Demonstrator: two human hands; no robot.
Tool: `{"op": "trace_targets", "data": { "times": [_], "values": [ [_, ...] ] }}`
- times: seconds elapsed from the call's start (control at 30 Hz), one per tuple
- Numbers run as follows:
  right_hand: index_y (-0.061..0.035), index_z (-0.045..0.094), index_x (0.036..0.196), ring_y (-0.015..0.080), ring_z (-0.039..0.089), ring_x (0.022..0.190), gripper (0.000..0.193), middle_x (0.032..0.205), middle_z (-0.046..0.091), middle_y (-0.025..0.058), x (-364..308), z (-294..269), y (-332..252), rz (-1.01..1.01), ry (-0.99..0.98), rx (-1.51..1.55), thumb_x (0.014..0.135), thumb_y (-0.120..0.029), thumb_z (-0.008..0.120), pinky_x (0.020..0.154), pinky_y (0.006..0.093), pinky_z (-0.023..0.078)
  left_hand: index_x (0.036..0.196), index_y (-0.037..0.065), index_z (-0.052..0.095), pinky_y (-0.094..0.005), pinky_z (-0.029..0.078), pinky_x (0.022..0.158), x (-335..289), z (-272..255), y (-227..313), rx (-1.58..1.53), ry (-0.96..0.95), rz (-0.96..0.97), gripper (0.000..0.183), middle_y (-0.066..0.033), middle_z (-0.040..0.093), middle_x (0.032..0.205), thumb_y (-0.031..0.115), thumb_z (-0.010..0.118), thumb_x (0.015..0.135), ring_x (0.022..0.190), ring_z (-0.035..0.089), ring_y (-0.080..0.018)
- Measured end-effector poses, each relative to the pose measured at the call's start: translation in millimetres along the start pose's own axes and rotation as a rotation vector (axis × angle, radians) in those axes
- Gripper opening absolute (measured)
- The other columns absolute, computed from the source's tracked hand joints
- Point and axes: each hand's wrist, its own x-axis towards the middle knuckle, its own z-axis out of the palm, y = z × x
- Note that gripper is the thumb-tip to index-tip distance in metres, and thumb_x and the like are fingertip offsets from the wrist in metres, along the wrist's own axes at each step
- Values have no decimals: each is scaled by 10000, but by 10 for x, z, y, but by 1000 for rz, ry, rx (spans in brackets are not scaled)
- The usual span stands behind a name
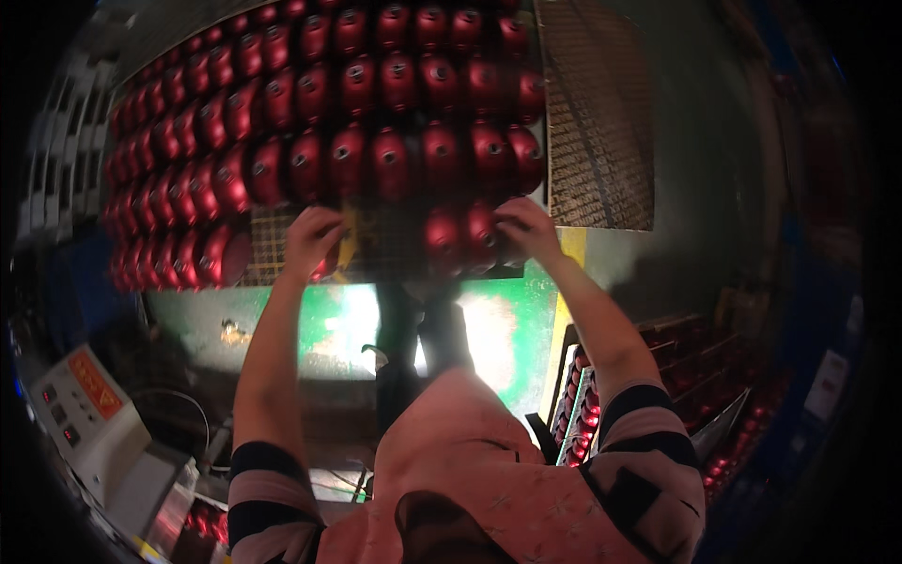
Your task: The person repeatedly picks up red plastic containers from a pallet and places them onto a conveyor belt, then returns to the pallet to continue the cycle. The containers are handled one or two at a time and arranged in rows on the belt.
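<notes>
Glossy red rounded shells (pixel 390 160), each with a small dark-rimmed hole, stand in several rows on the table before me. At the near edge my left hand (pixel 315 242) has its fingers curled down over a red shell (pixel 326 267), which shows only in part below them. To the right, the bent fingers of my right hand (pixel 528 230) close at the end of the near row, beside a red shell (pixel 482 235); its fingertips are partly hidden. Between my hands lies a stretch of grid-patterned surface (pixel 385 240) with a yellow strip.
A printed brown cardboard sheet (pixel 601 122) lies right of the rows. A control box (pixel 89 414) with an orange label stands at lower left. More red parts sit in trays (pixel 581 414) at lower right. Green floor (pixel 512 320) shows beyond my apron.
</notes>
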Motion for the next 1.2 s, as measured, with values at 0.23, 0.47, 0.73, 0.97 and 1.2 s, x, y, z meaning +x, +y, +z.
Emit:
{"op": "trace_targets", "data": {
  "times": [0.23, 0.47, 0.73, 0.97, 1.2],
  "values": [
    [-101, 715, 1016, 168, 646, 780, 228, 914, 659, 57, -57, 136, -48, 269, 114, 188, 795, -95, 772, 714, 272, 535, 1067, 48, 682, -209, 455, 604, -309, 352, 94, -197, 97, -274, 287, -5, 613, 761, 4, 746, 790, 659, 560, -54],
    [-183, 647, 1206, 184, 648, 794, 473, 957, 685, 31, -50, 169, -321, 239, -263, -83, 797, -392, 761, 735, 318, 528, 1265, 157, 576, -316, 483, 585, -123, 844, 744, 4, -289, -259, 598, -37, 584, 680, 288, 826, 738, 607, 585, -181],
    [-197, 669, 1136, 237, 637, 815, 351, 958, 663, 34, 5, 141, -257, 122, -420, -186, 803, -284, 732, 729, 354, 518, 1121, 166, 670, -381, 534, 714, 96, 1266, 909, -32, -446, -77, 344, -99, 703, 912, 209, 741, 787, 813, 676, -293],
    [-142, 728, 978, 187, 598, 654, 253, 798, 662, 64, -391, 48, -595, 65, -354, -144, 734, -116, 788, 630, 296, 500, 1017, 147, 719, -342, 535, 754, -709, 1041, 1177, -4, -168, -1, 224, -60, 714, 914, 196, 742, 800, 813, 678, -237],
    [-87, 729, 961, 128, 605, 664, 242, 793, 668, 59, -774, 116, -1802, -111, -750, -157, 724, -79, 781, 638, 277, 497, 1027, 182, 731, -314, 540, 803, -2571, 361, 2221, -27, 174, -241, 221, -8, 709, 984, 220, 734, 810, 824, 653, -194]
  ]
}}
